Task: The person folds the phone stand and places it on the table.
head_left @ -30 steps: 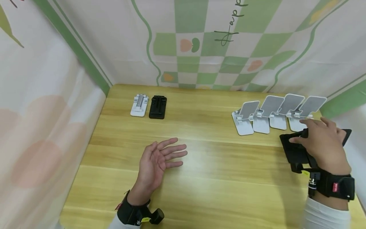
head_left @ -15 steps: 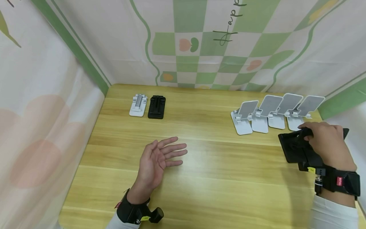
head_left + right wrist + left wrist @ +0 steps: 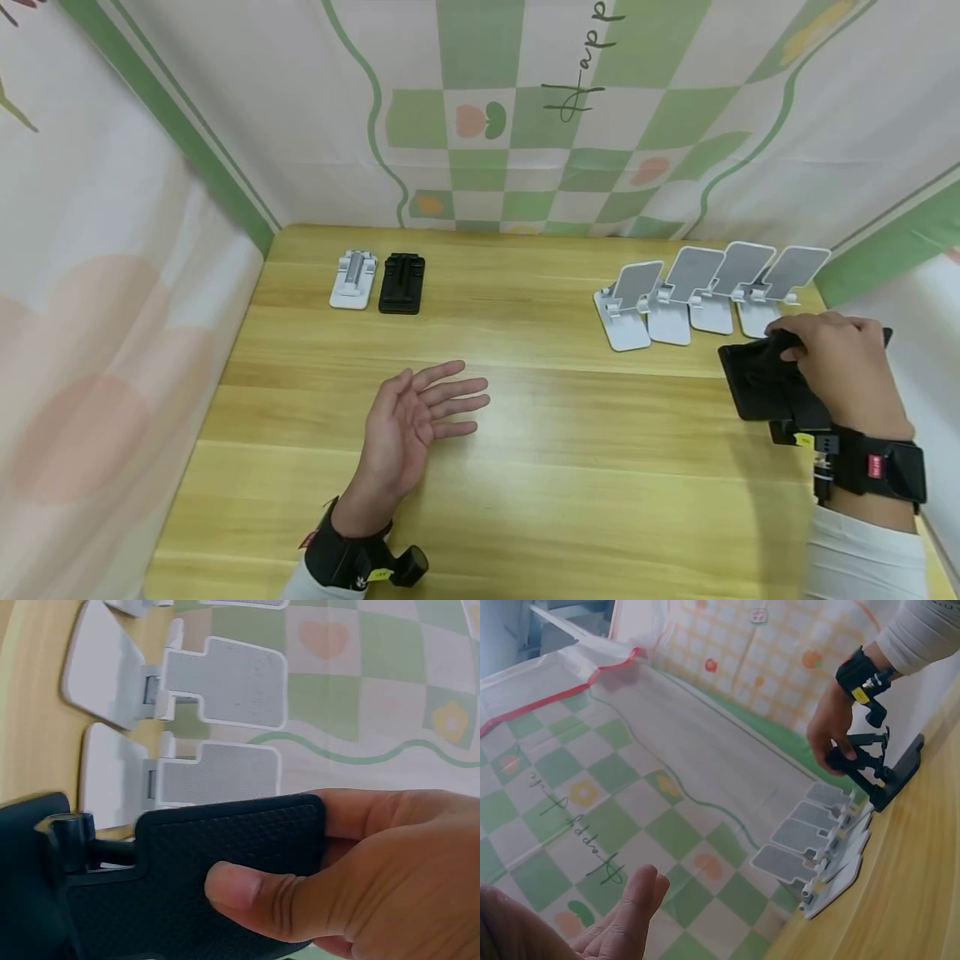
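My right hand (image 3: 847, 371) pinches the upper plate of a black phone stand (image 3: 753, 383) at the table's right side. In the right wrist view, the thumb presses the textured face of that black stand (image 3: 202, 847), and the other fingers are mostly behind it. Its base (image 3: 906, 771) is down at the tabletop in the left wrist view. Just behind stand several unfolded white phone stands (image 3: 630, 329) in an overlapping row. My left hand (image 3: 412, 425) is held over the table, palm turned up, fingers spread and holding nothing.
At the back left of the wooden table (image 3: 525, 500) lie a folded white phone stand (image 3: 352, 282) and a folded black phone stand (image 3: 402, 285), side by side. A patterned curtain (image 3: 480, 167) hangs along the table's back edge, with more cloth at both sides.
My right hand's fingers have closed in on the black stand's upper plate, whereas a second ago they were spread over it. My left hand keeps its pose. The head view has shifted slightly.
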`<action>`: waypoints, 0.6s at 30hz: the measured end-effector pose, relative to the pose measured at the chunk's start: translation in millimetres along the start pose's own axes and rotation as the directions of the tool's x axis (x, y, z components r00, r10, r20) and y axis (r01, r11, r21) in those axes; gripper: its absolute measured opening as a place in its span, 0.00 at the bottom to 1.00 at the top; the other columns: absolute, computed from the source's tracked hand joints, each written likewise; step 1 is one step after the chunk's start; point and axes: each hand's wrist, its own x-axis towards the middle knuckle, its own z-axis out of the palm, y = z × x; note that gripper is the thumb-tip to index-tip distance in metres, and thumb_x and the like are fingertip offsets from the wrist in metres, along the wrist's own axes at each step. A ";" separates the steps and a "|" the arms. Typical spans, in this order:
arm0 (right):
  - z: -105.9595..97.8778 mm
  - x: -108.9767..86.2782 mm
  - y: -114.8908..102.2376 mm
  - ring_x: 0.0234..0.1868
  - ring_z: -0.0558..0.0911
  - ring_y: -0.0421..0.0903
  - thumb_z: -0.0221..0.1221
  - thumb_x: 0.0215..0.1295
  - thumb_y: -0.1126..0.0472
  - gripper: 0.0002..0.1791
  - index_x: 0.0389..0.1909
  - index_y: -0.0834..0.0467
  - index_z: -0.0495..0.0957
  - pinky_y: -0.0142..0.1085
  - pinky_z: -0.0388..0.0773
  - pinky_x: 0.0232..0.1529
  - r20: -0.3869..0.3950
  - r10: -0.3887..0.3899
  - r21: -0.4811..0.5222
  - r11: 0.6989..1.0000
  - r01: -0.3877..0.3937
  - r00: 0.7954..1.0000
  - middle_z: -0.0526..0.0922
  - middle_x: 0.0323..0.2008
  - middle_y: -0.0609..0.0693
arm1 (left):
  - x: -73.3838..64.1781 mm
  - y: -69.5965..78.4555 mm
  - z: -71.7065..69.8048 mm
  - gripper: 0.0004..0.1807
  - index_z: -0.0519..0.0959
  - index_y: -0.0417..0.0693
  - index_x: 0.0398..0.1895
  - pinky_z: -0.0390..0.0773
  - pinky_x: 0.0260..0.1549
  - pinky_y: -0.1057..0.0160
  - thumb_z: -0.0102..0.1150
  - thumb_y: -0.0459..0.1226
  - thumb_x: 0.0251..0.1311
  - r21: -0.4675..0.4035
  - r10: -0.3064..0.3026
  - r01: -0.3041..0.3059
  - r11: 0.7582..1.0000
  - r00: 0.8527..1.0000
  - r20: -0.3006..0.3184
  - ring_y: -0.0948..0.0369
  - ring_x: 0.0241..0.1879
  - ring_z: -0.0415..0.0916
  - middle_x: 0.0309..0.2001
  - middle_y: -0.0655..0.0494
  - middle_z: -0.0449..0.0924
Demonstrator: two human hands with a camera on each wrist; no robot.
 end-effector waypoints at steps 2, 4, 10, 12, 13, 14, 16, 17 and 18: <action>-2.3 -0.6 -1.2 0.35 0.77 0.64 0.66 0.46 0.77 0.17 0.40 0.64 0.83 0.61 0.69 0.37 -0.027 -0.019 -0.016 1.000 0.019 0.999 0.84 0.37 0.66 | -0.1 -0.2 0.0 0.33 0.66 0.32 0.65 0.83 0.44 0.51 0.21 0.49 0.77 -0.002 0.003 -0.003 1.000 1.000 0.005 0.41 0.54 0.76 0.56 0.33 0.77; -7.1 -2.1 -4.4 0.35 0.76 0.64 0.66 0.46 0.77 0.18 0.42 0.65 0.82 0.60 0.71 0.30 -0.045 -0.024 -0.005 1.000 0.023 0.999 0.83 0.37 0.66 | 0.2 -0.6 0.5 0.33 0.66 0.31 0.65 0.83 0.44 0.52 0.21 0.48 0.77 0.001 0.005 -0.005 1.000 1.000 0.010 0.40 0.54 0.75 0.56 0.33 0.76; -30.6 -1.0 -35.3 0.45 0.70 0.64 0.60 0.57 0.76 0.26 0.59 0.64 0.74 0.57 0.70 0.30 0.038 0.001 0.152 0.988 -0.007 0.999 0.79 0.44 0.66 | 2.3 -5.7 5.6 0.33 0.68 0.33 0.64 0.83 0.45 0.53 0.21 0.49 0.77 0.019 -0.023 0.023 1.000 1.000 0.000 0.42 0.54 0.77 0.56 0.34 0.77; -40.1 2.5 -52.6 0.43 0.70 0.61 0.59 0.61 0.74 0.27 0.63 0.63 0.72 0.53 0.68 0.32 0.056 -0.021 0.199 0.980 0.009 0.998 0.78 0.43 0.63 | 3.4 -9.0 8.5 0.32 0.67 0.33 0.64 0.83 0.46 0.53 0.21 0.48 0.76 0.029 -0.035 0.035 0.999 0.999 0.000 0.42 0.54 0.77 0.56 0.33 0.77; -44.7 4.4 -62.0 0.43 0.70 0.59 0.59 0.62 0.73 0.27 0.64 0.63 0.71 0.51 0.67 0.33 0.056 -0.037 0.226 0.974 0.023 0.998 0.78 0.44 0.62 | 3.9 -10.8 10.2 0.32 0.67 0.32 0.64 0.82 0.47 0.52 0.22 0.48 0.76 0.032 -0.042 0.042 0.999 0.999 -0.003 0.42 0.54 0.76 0.56 0.33 0.76; -48.9 5.7 -71.5 0.43 0.70 0.56 0.59 0.63 0.71 0.27 0.64 0.62 0.70 0.48 0.66 0.34 0.044 -0.060 0.252 0.967 0.047 0.997 0.78 0.45 0.61 | 4.7 -12.7 11.8 0.32 0.67 0.32 0.64 0.82 0.48 0.52 0.22 0.48 0.76 0.032 -0.046 0.046 0.998 0.999 -0.003 0.42 0.54 0.76 0.56 0.32 0.76; -55.3 8.4 -89.8 0.42 0.71 0.50 0.60 0.61 0.70 0.29 0.65 0.61 0.70 0.42 0.64 0.36 -0.008 -0.120 0.297 0.948 0.117 0.993 0.79 0.44 0.57 | 6.2 -16.6 15.1 0.32 0.66 0.30 0.64 0.80 0.51 0.51 0.23 0.47 0.76 0.027 -0.050 0.050 0.998 0.999 -0.002 0.40 0.55 0.75 0.57 0.30 0.75; -57.8 9.7 -98.6 0.40 0.70 0.47 0.62 0.60 0.70 0.30 0.65 0.60 0.71 0.39 0.63 0.36 -0.043 -0.153 0.313 0.936 0.159 0.987 0.79 0.42 0.55 | 7.1 -18.5 16.8 0.32 0.65 0.29 0.64 0.79 0.52 0.50 0.23 0.47 0.76 0.024 -0.054 0.054 0.998 0.999 -0.001 0.40 0.56 0.74 0.57 0.29 0.74; -59.6 11.0 -106.8 0.39 0.69 0.44 0.63 0.58 0.70 0.31 0.65 0.60 0.71 0.37 0.61 0.35 -0.071 -0.182 0.327 0.925 0.195 0.981 0.80 0.41 0.53 | 8.0 -20.3 18.7 0.31 0.65 0.29 0.64 0.78 0.54 0.49 0.24 0.46 0.76 0.019 -0.058 0.058 0.998 0.998 0.000 0.40 0.56 0.74 0.58 0.28 0.74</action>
